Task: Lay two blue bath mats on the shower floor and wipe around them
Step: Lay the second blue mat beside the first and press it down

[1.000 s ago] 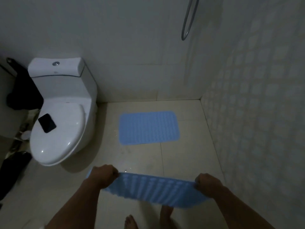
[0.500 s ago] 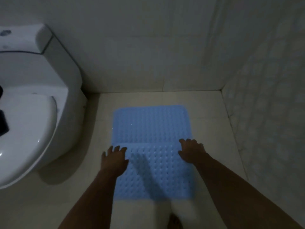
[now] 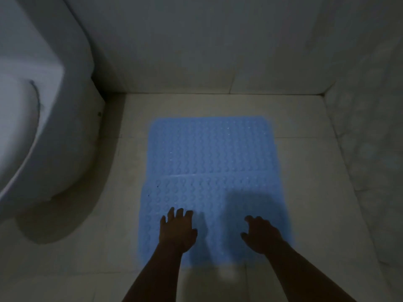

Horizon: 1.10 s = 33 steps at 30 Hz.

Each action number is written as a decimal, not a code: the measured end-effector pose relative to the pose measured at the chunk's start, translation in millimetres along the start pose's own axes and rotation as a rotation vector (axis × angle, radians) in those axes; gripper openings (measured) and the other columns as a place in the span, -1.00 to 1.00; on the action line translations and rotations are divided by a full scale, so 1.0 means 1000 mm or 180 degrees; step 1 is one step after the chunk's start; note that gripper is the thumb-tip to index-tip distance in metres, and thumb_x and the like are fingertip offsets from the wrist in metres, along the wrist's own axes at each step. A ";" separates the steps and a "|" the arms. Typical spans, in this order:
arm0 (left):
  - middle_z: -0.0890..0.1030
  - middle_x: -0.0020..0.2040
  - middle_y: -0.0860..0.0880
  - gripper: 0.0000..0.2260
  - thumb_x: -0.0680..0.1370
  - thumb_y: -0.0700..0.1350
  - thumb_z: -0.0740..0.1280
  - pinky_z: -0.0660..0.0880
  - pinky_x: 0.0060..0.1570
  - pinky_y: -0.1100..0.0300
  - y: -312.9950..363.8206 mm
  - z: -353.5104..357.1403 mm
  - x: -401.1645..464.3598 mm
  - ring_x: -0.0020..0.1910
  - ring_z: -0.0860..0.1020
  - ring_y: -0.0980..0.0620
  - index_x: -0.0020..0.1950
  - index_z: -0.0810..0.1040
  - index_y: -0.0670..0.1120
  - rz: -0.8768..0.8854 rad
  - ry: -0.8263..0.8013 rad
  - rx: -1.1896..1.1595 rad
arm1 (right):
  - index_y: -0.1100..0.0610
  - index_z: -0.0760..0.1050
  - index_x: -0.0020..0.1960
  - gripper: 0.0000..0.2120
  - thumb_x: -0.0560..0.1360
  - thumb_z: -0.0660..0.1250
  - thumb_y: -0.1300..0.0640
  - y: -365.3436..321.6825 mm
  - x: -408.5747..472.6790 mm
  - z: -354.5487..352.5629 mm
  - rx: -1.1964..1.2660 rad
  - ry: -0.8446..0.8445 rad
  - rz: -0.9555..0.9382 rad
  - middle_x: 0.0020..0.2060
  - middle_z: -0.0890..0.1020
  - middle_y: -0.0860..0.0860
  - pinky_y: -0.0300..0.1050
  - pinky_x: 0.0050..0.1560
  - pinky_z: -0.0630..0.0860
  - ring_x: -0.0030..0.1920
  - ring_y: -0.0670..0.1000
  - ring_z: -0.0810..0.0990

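A dim tiled shower floor (image 3: 309, 214) fills the scene, bounded by a pale back wall (image 3: 196, 51) and a patterned side wall (image 3: 370, 127), with a white toilet (image 3: 32, 127) crowding the left edge. Two blue bath mats lie end to end in the middle of the floor: the far mat (image 3: 209, 144) sits close to the back wall, and the near mat (image 3: 218, 197) meets it along a seam, its far edge appearing to overlap the other slightly. The person's left hand (image 3: 177, 232) rests palm-down on the near mat with fingers spread, gripping nothing. The right hand (image 3: 260, 236) is over the same mat with fingers loosely curled and apart, also holding nothing; whether it presses the surface or hovers just above is unclear in the blur. The mats look thin, soft and floppy, studded with rows of raised bumps, and probably light; such rubbery sheets tend to cling to wet tile yet slide if pushed at one end. A sensible hold would be two corners of a short edge, pinched between thumb and fingers, lifting to shift rather than dragging.
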<state>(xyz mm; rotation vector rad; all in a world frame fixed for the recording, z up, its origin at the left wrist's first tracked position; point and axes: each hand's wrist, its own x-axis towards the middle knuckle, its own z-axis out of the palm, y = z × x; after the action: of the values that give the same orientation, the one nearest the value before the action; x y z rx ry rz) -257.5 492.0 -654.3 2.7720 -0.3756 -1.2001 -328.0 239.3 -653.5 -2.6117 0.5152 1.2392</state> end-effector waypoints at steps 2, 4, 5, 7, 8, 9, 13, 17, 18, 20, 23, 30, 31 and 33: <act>0.08 0.66 -0.07 -0.39 0.65 0.18 0.19 0.00 0.56 -0.20 -0.015 0.037 0.041 0.65 -0.08 -0.19 0.64 0.09 0.05 -0.0014 0.0097 -0.0012 | -0.02 0.19 0.54 -0.40 0.57 0.20 -0.22 -0.007 0.049 0.032 -0.0037 0.0069 -0.0041 0.43 0.38 0.10 0.11 0.37 0.40 0.43 0.16 0.38; -0.01 0.68 -0.08 -0.36 0.65 0.18 0.18 -0.01 0.57 -0.21 -0.027 0.072 0.082 0.65 -0.14 -0.21 0.65 0.04 0.04 -0.0011 0.0250 0.0039 | -0.03 0.12 0.57 -0.35 0.58 0.18 -0.25 -0.014 0.099 0.061 -0.0055 0.0215 -0.0064 0.51 0.28 0.12 0.14 0.42 0.34 0.50 0.18 0.29; -0.07 0.68 -0.09 -0.34 0.64 0.20 0.18 -0.03 0.58 -0.22 -0.031 0.091 0.105 0.64 -0.19 -0.23 0.66 0.01 0.04 0.0018 0.0334 0.0080 | -0.03 0.06 0.60 -0.31 0.58 0.17 -0.28 -0.017 0.125 0.077 -0.0070 0.0322 -0.0059 0.56 0.20 0.13 0.17 0.45 0.29 0.54 0.19 0.21; -0.17 0.68 -0.11 -0.30 0.62 0.28 0.16 -0.09 0.58 -0.27 -0.035 0.122 0.149 0.63 -0.26 -0.25 0.67 -0.01 0.06 0.0104 0.0625 0.0054 | -0.05 -0.07 0.63 -0.21 0.56 0.12 -0.37 -0.022 0.172 0.097 -0.0099 0.0649 -0.0028 0.62 0.01 0.15 0.28 0.50 0.17 0.60 0.22 -0.01; -0.16 0.68 -0.12 -0.27 0.59 0.34 0.14 -0.11 0.56 -0.30 -0.037 0.137 0.172 0.63 -0.25 -0.27 0.67 0.03 0.07 0.0172 0.0899 0.0005 | -0.07 -0.15 0.63 -0.15 0.52 0.10 -0.43 -0.025 0.195 0.107 -0.0057 0.0850 0.0007 0.63 -0.09 0.15 0.35 0.51 0.07 0.61 0.23 -0.13; -0.11 0.68 -0.14 -0.24 0.56 0.40 0.12 -0.11 0.54 -0.34 -0.039 0.149 0.189 0.63 -0.21 -0.29 0.66 0.08 0.06 0.0236 0.1157 -0.0030 | -0.11 -0.22 0.62 -0.09 0.47 0.06 -0.51 -0.028 0.213 0.115 0.0027 0.1008 0.0050 0.62 -0.19 0.14 0.41 0.49 -0.04 0.60 0.23 -0.24; -0.17 0.68 -0.11 -0.14 0.51 0.53 0.01 -0.19 0.52 -0.40 -0.048 0.191 0.230 0.63 -0.22 -0.27 0.68 -0.07 0.09 0.0273 0.1729 0.0086 | -0.19 -0.34 0.58 0.04 0.30 -0.12 -0.70 -0.031 0.250 0.153 0.0333 0.1712 0.0116 0.60 -0.33 0.07 0.51 0.44 -0.21 0.58 0.17 -0.37; -0.16 0.68 -0.10 -0.15 0.53 0.53 -0.02 -0.13 0.53 -0.39 -0.050 0.206 0.234 0.64 -0.19 -0.23 0.68 -0.09 0.09 0.0234 0.2047 0.0150 | -0.17 -0.18 0.62 0.02 0.32 -0.14 -0.69 -0.028 0.260 0.174 0.0412 0.2284 0.0072 0.64 -0.18 0.06 0.48 0.48 -0.16 0.62 0.14 -0.24; -0.16 0.68 -0.10 -0.15 0.53 0.53 -0.03 -0.13 0.53 -0.39 -0.050 0.209 0.234 0.64 -0.19 -0.23 0.68 -0.09 0.09 0.0244 0.2046 0.0154 | -0.17 -0.17 0.62 0.01 0.33 -0.13 -0.68 -0.027 0.259 0.177 0.0429 0.2325 0.0066 0.64 -0.17 0.06 0.47 0.48 -0.15 0.62 0.13 -0.23; -0.17 0.68 -0.09 -0.14 0.52 0.54 -0.04 -0.15 0.54 -0.37 -0.050 0.214 0.231 0.64 -0.19 -0.22 0.68 -0.08 0.09 0.0239 0.1991 0.0157 | -0.16 -0.16 0.63 0.01 0.34 -0.12 -0.68 -0.025 0.258 0.182 0.0487 0.2290 0.0078 0.64 -0.19 0.04 0.45 0.49 -0.16 0.62 0.12 -0.25; -0.15 0.68 -0.09 -0.13 0.50 0.56 -0.04 -0.15 0.54 -0.37 -0.050 0.223 0.221 0.65 -0.19 -0.22 0.68 -0.05 0.10 0.0266 0.1954 0.0123 | -0.15 -0.19 0.63 0.02 0.33 -0.14 -0.67 -0.021 0.247 0.196 0.0563 0.2149 0.0105 0.62 -0.25 0.02 0.42 0.51 -0.18 0.61 0.09 -0.32; -0.13 0.69 -0.09 -0.12 0.50 0.55 0.01 -0.09 0.54 -0.37 -0.057 0.251 0.190 0.65 -0.18 -0.22 0.68 -0.02 0.09 0.0387 0.1899 0.0167 | -0.06 -0.15 0.64 0.04 0.36 -0.16 -0.66 -0.013 0.212 0.232 0.0383 0.2066 0.0173 0.63 -0.22 0.07 0.44 0.51 -0.11 0.61 0.16 -0.26; -0.12 0.69 -0.09 -0.13 0.50 0.55 0.01 -0.08 0.54 -0.37 -0.058 0.253 0.186 0.65 -0.17 -0.23 0.68 -0.01 0.09 0.0393 0.1896 0.0179 | -0.05 -0.12 0.65 0.05 0.36 -0.15 -0.66 -0.011 0.209 0.235 0.0383 0.2055 0.0152 0.63 -0.20 0.08 0.44 0.50 -0.09 0.62 0.17 -0.23; -0.08 0.69 -0.10 -0.13 0.50 0.55 0.02 -0.03 0.54 -0.37 -0.059 0.257 0.180 0.65 -0.12 -0.23 0.67 0.03 0.08 0.0400 0.1877 0.0173 | -0.04 -0.09 0.65 0.05 0.35 -0.15 -0.67 -0.009 0.206 0.237 0.0378 0.2022 0.0109 0.63 -0.16 0.09 0.45 0.50 -0.06 0.62 0.18 -0.21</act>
<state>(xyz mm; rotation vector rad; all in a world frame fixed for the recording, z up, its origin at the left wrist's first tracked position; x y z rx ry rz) -315.1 503.3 -968.4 2.9157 -0.5086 -0.3152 -371.1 279.2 -961.6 -2.8620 0.7055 0.3380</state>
